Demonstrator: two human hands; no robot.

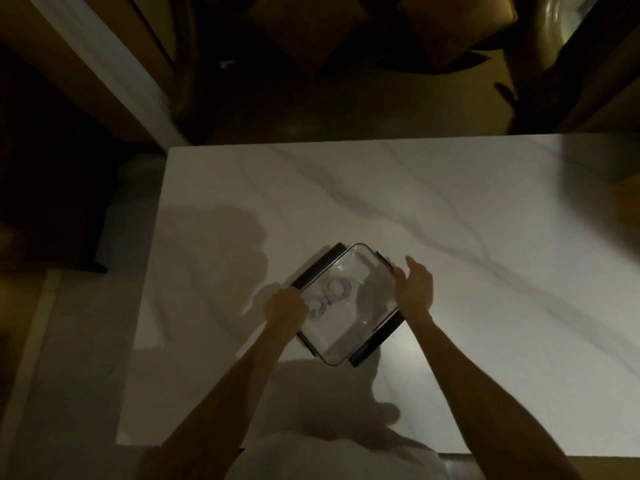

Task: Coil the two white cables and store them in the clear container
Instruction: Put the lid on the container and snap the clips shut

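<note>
A clear rectangular container (pixel 360 323) with black clips along its sides sits turned at an angle on the white marble table (pixel 450 209). Through its transparent top I see two coiled white cables (pixel 334 289) lying side by side inside. My left hand (pixel 285 306) is curled over the container's left edge, at a black clip. Against the right edge rests my right hand (pixel 415 289), its fingers extended along the rim and another black clip. The light is dim, so the grip details are unclear.
The table's left edge (pixel 152 289) and near edge are close to the container. Beyond the far edge stand dark chairs with cushions (pixel 450 29). A pale floor lies to the left.
</note>
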